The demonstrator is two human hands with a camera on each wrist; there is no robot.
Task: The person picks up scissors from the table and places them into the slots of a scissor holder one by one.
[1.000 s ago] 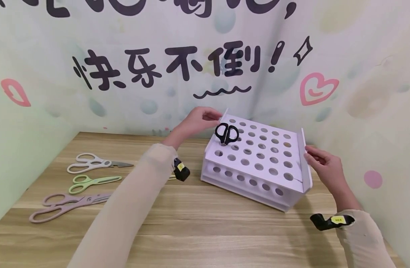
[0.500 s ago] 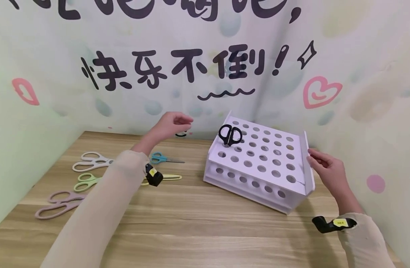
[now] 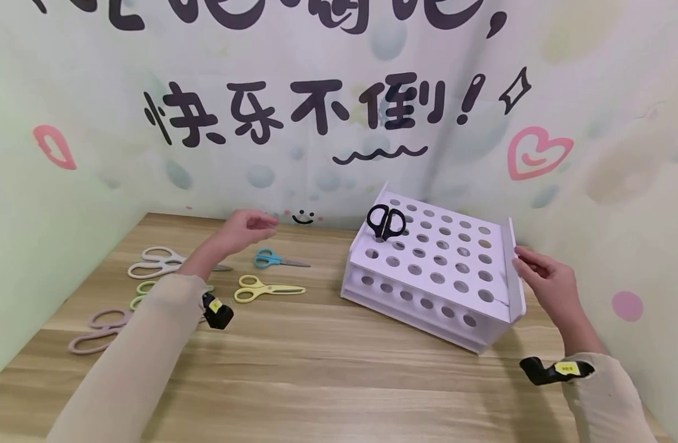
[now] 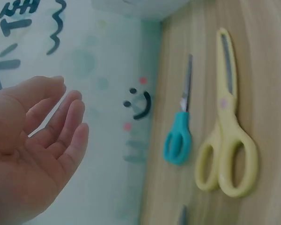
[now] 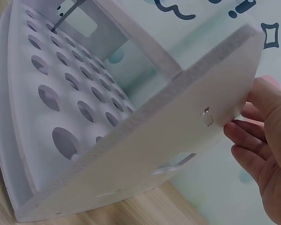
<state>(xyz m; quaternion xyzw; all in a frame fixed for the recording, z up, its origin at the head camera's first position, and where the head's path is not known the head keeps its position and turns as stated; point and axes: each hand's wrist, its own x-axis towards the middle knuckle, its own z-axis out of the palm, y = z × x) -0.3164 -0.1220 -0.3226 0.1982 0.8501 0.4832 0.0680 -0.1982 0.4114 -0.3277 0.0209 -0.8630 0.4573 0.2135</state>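
A white rack point(image 3: 427, 271) with rows of round holes stands on the table at the right. Black-handled scissors point(image 3: 386, 223) stand upright in a hole at its left, handles up. My right hand point(image 3: 549, 283) holds the rear edge of the rack's right side panel point(image 5: 145, 145), fingertips at the edge in the right wrist view. My left hand point(image 3: 242, 234) hovers at the back left, fingers loosely bent and nothing in it. Close to it lie small blue scissors point(image 3: 278, 258) and yellow scissors point(image 3: 269, 288), both flat on the wood.
White scissors point(image 3: 157, 263), green scissors point(image 3: 145, 289) and mauve scissors point(image 3: 98, 332) lie at the left, partly hidden by my left arm. A printed cloth point(image 3: 317, 178) hangs behind the wooden table point(image 3: 328, 381).
My left hand has moved from the rack's left side to the left, above the scissors, uncovering the blue and yellow pairs. The right hand has stayed at the rack.
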